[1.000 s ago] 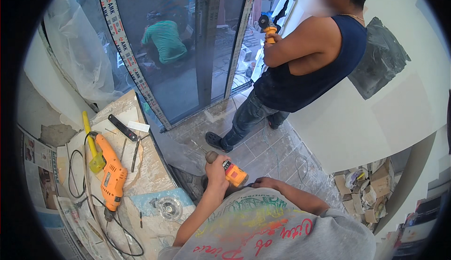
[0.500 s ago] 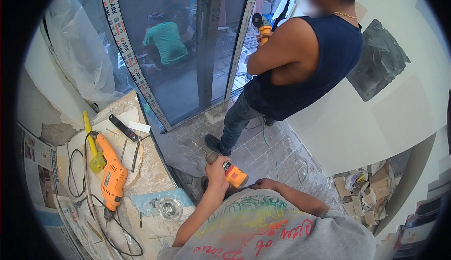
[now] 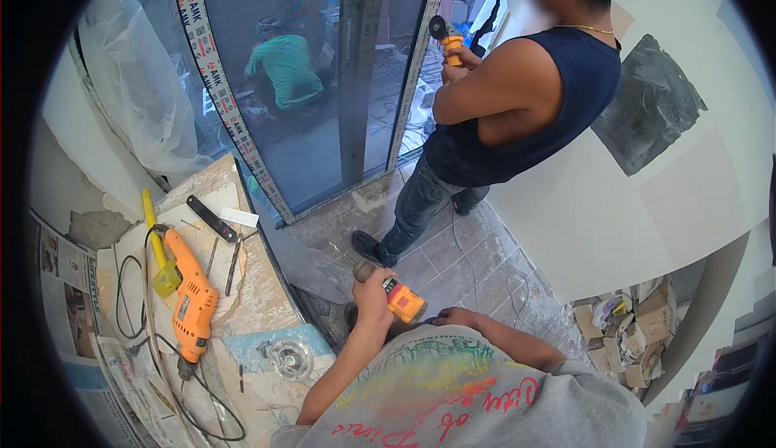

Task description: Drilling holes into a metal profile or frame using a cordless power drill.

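Note:
My left hand [image 3: 372, 298] is wrapped round a cordless drill [image 3: 406, 302] with an orange and black body. The drill's thin bit points up and away over the floor. Close by, my right hand [image 3: 457, 317] is at my waist, beside the drill's base; its fingers are partly hidden, so I cannot make out whether they are closed. On the worktop to my left lies an orange corded power drill [image 3: 194, 302], its chuck toward me. Several loose drill bits [image 3: 233, 264] lie beside it, near a black folding tool [image 3: 212, 219].
A co-worker [image 3: 525, 108] stands ahead, holding a yellow angle grinder [image 3: 453, 44]. Behind the glass door [image 3: 283, 149] another person [image 3: 287, 72] crouches. A cable [image 3: 465, 258] trails over the tiled floor. Cardboard boxes [image 3: 651, 319] stand right; a yellow level-like bar [image 3: 151, 209] lies left.
The co-worker has shifted slightly, raising the angle grinder a little and bringing both hands to it. My hands and the cordless drill have stayed almost in place.

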{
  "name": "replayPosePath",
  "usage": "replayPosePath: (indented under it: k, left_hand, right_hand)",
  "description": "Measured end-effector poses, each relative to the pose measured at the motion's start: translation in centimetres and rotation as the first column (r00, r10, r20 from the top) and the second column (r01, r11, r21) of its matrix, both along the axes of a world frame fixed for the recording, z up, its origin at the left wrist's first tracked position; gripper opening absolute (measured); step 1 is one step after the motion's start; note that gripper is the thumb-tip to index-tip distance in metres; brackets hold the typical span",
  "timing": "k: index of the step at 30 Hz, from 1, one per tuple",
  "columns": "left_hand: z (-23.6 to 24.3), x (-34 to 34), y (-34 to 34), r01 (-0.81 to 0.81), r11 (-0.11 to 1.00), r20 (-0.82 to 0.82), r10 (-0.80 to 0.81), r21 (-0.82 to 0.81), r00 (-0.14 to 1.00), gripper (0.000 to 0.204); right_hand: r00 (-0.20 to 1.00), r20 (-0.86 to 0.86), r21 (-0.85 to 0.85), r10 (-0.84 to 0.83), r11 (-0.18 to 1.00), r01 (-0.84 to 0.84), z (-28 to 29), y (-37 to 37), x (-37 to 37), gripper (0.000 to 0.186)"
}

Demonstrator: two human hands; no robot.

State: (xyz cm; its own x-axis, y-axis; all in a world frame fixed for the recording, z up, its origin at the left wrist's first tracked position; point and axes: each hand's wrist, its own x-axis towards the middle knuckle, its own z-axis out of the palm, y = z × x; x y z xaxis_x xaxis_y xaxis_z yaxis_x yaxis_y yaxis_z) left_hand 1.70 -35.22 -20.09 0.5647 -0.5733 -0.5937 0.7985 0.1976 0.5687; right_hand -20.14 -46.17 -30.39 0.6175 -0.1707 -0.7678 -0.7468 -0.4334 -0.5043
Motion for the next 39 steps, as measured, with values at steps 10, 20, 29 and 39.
replayPosePath:
  k: [10, 20, 29, 39]
  left_hand:
    - [-0.2, 0.1, 0.1, -0.001, 1.0, 0.021, 0.001, 0.009, 1.0, 0.009]
    - [-0.5, 0.1, 0.1, -0.002, 1.0, 0.015, 0.002, 0.011, 1.0, 0.008]
    - [-0.1, 0.0, 0.0, 0.001, 1.0, 0.011, -0.001, 0.01, 1.0, 0.008]
    - [-0.8, 0.1, 0.1, 0.002, 1.0, 0.015, -0.002, 0.001, 1.0, 0.008]
  right_hand:
    - [0.987, -0.078, -0.005, -0.143, 0.99, 0.143, 0.0, 0.2, 0.3, 0.058]
    - [0.995, -0.018, -0.022, 0.094, 0.995, -0.095, 1.9, 0.1, 0.7, 0.047]
    - [0.997, -0.079, -0.016, -0.003, 1.0, 0.001, 1.5, 0.2, 0.8, 0.046]
    - [0.997, -0.062, 0.006, -0.037, 0.999, 0.037, 1.7, 0.2, 0.8, 0.053]
